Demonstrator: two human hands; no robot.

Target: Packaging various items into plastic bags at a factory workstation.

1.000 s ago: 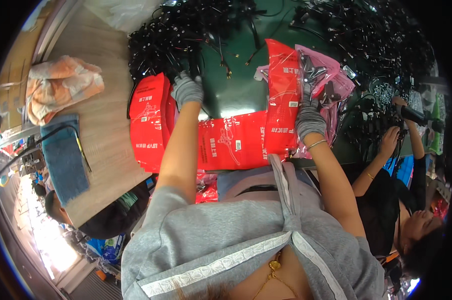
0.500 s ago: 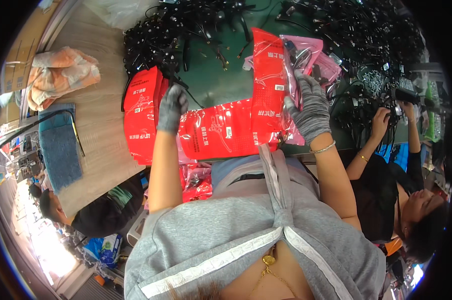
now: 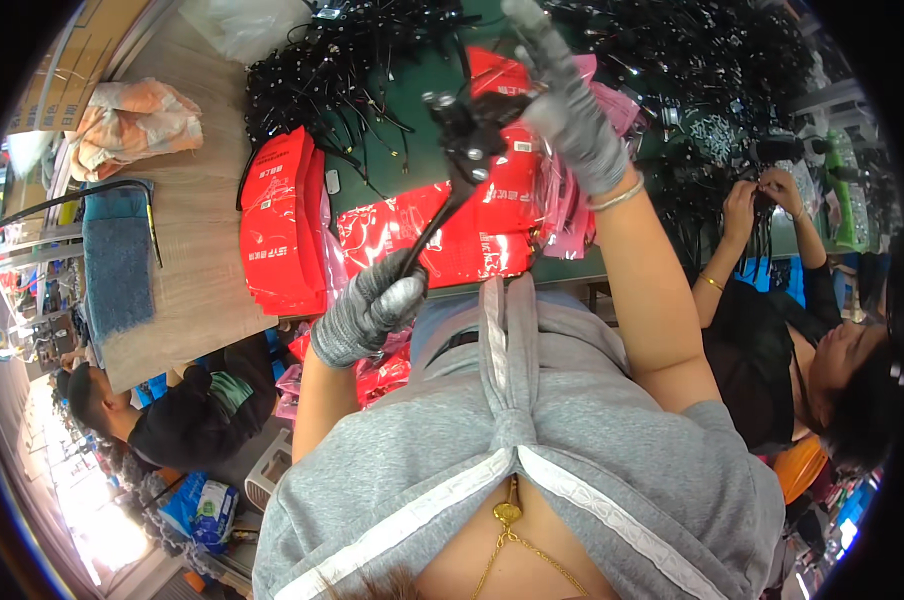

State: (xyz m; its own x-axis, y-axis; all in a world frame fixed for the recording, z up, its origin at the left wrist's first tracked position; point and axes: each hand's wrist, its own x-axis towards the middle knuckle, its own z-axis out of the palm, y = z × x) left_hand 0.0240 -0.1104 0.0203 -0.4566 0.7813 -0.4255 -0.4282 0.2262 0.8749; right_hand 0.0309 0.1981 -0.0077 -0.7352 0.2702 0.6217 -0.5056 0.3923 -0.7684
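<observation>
My left hand [image 3: 372, 308], in a grey knit glove, is closed round the thin arm of a black brake lever [image 3: 472, 145]. The lever is held up over the bench, its thick clamp end pointing away from me. Close by on the right is my gloved right hand [image 3: 577, 125], smeared by motion, with fingers stretched out and thumb apart near the clamp end. Whether the thumb touches the lever I cannot tell. Beneath them lie red plastic bags [image 3: 412, 235], beside pink clear-fronted bags [image 3: 569, 215]. A stack of red bags [image 3: 277, 225] lies at the left.
Tangled black levers with cables [image 3: 312, 75] heap along the far side of the green bench [image 3: 422, 150]; another heap [image 3: 692, 60] lies far right, near small metal parts [image 3: 712, 130]. A co-worker's hands [image 3: 757, 200] work at the right. A wooden board [image 3: 197, 230] borders the left.
My left hand has drawn back toward me and now grips the black brake lever. My right hand has left the pink bag and reached farther away, its fingers spread.
</observation>
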